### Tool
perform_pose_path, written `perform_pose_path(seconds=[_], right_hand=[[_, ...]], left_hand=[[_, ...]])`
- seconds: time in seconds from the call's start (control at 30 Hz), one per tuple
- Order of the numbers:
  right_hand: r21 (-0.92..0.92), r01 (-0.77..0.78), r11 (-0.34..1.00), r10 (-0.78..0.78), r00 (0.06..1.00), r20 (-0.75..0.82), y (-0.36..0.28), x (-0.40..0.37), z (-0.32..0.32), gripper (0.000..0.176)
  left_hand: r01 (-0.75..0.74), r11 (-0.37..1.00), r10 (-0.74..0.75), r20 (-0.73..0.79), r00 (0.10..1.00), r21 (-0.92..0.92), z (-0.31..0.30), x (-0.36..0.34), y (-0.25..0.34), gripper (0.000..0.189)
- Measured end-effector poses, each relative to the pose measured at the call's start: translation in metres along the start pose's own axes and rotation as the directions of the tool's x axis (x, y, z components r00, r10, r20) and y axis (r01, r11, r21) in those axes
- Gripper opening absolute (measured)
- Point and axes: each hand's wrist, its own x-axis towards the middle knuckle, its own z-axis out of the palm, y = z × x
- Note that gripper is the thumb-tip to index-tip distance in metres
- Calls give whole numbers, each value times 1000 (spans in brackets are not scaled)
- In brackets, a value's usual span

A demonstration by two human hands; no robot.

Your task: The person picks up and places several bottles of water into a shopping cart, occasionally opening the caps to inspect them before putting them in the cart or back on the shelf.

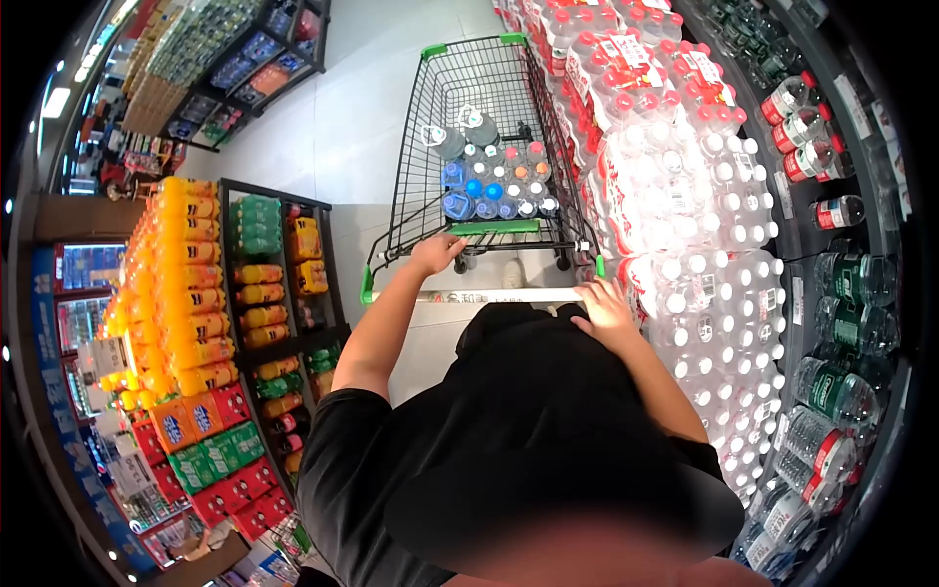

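Observation:
A black wire shopping cart (416, 127) with green corners stands in front of me, with several bottles (494, 181) grouped near its rear end. Some have blue, white, orange or red caps; two larger ones have carrying loops. My left hand (437, 253) is closed at the rear edge of the basket, just left of the green bar (499, 227) and beyond the pale handle (479, 294). At the handle's right end, my right hand (608, 313) is wrapped over it, its thumb towards me.
Wrapped packs of clear bottles (685, 196) are stacked close along the cart's right side. Beyond them runs a bottle shelf (797, 293). On the left stand orange drink bottles (191, 284) and a dark rack (279, 342). Pale floor tiles (362, 98) extend ahead.

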Motion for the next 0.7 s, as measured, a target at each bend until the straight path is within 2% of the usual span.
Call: perform_pose_path(seconds=[0.03,0.07,0.1,0.23,0.3,0.4,0.5,0.53,0.63,0.67,0.7], right_hand=[[-74,32,997,-31,999,23,0,1,4,60],[-22,5,1000,-3,997,80,4,0,15,66],[-52,14,999,-9,996,93,2,1,18,67],[-127,-13,992,33,987,158,-11,11,23,64],[-123,-89,988,116,965,234,-16,18,27,59],[-249,-46,967,74,992,101,-13,21,45,42],[-190,-153,970,184,970,156,-13,34,65,25],[-220,-206,953,224,973,58,-19,37,69,15],[-321,-270,908,307,949,71,-27,42,72,14],[-321,-281,905,320,945,74,-29,42,72,13],[-322,-260,910,298,952,71,-30,42,71,14]], left_hand=[[-29,999,32,-97,995,35,6,-8,2,57],[-50,998,58,-165,985,49,10,-14,4,55],[-72,995,85,-230,970,68,14,-19,3,52],[-115,986,143,-273,951,118,17,-28,4,48],[-112,990,127,-197,972,84,14,-29,1,48],[-158,987,155,-71,985,-38,9,-22,-13,48],[-310,947,306,-58,950,-81,5,-25,-33,49],[-316,947,319,-44,947,64,2,-29,-37,51],[-208,928,228,-30,973,309,-6,-41,-65,50],[-166,928,183,-20,983,334,3,-32,-90,44],[-179,941,193,-20,981,285,0,-35,-96,42]])
